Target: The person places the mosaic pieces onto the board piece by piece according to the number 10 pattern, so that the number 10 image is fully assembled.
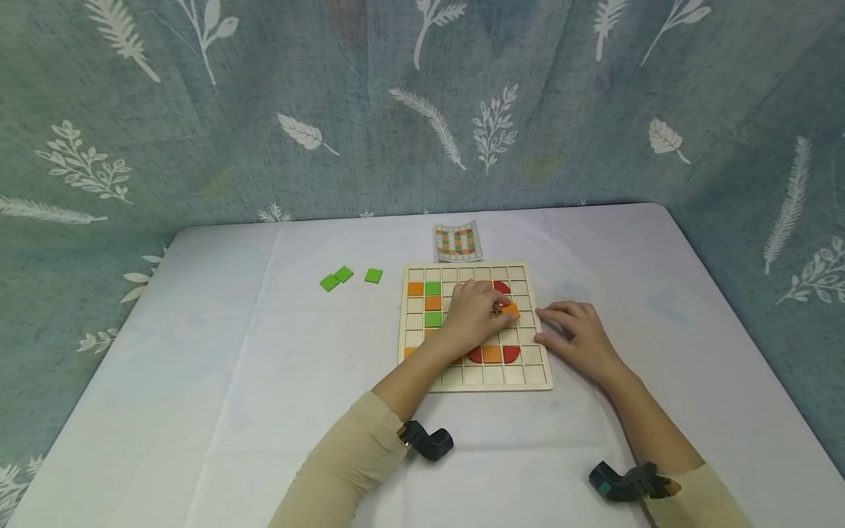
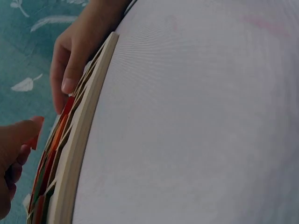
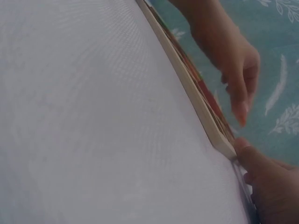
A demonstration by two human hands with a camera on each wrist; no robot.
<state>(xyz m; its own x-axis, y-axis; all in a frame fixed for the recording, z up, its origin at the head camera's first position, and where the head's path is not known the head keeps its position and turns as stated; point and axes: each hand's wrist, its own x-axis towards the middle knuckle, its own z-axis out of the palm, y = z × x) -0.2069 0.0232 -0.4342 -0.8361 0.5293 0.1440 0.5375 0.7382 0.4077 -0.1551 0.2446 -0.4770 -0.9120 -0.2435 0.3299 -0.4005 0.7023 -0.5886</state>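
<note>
My left hand (image 1: 472,317) reaches over the wooden grid board (image 1: 532,356) and pinches an orange square tile (image 1: 510,311) between thumb and fingers. In the left wrist view this orange tile (image 2: 35,138) stands tilted, a little above the board. My right hand (image 1: 581,341) is at the board's right edge, its fingertips touching the rim. Orange, green and red pieces lie in the board's cells, among them a green square (image 1: 432,320) and a red rounded piece (image 1: 511,354). My left hand and forearm hide some middle cells.
Several loose green tiles (image 1: 373,276) lie on the white tablecloth (image 1: 297,381) left of the board. A pattern card (image 1: 458,243) with a coloured grid lies just behind the board. A patterned curtain (image 1: 370,95) hangs behind the table.
</note>
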